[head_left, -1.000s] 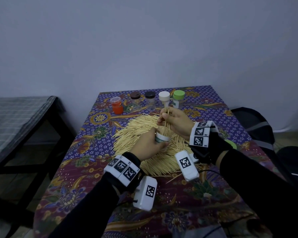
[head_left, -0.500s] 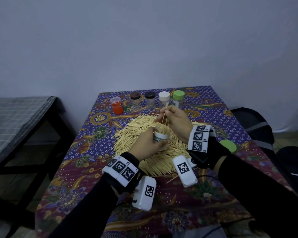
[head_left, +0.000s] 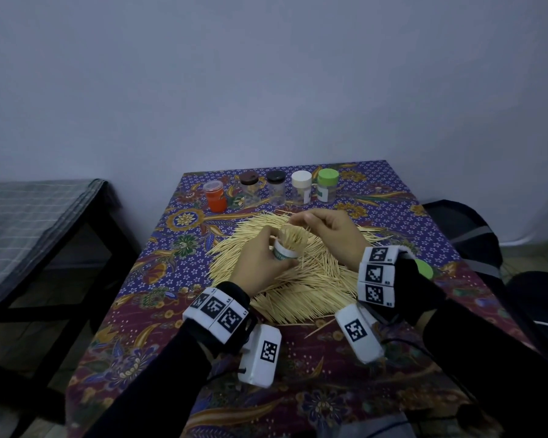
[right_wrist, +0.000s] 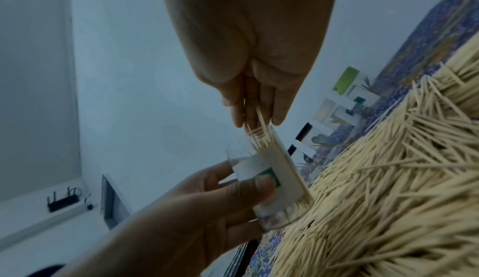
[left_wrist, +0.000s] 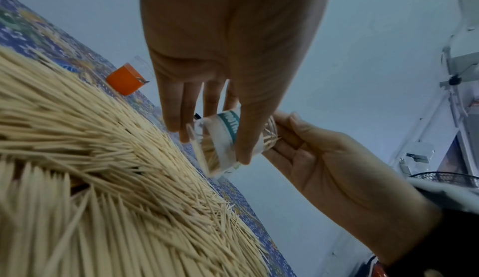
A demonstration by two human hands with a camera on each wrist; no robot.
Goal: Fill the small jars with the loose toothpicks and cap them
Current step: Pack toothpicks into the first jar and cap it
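Jar [head_left: 287,248] gripped in left hand [head_left: 256,267], over toothpick pile [head_left: 314,289].
Right hand [head_left: 331,230] fingers [right_wrist: 278,105] pinching toothpicks [right_wrist: 259,125] at jar mouth; left fingers curled round jar.

Lighting was dim and cool-toned in all three views, with a bluish grey cast on the wall [head_left: 266,74]. No distinct source was identifiable; illumination was diffuse, and shadows were soft. The floor under the bench [head_left: 393,184] and the dark sleeves [head_left: 146,390] lost detail to underexposure. No glare was recorded. The head view showed wide-angle bending at the edges. Both wrist views were strongly distorted. The nearest toothpicks [left_wrist: 51,220] were soft, and the sticks pinched by the right hand [right_wrist: 259,101] were motion-blurred.
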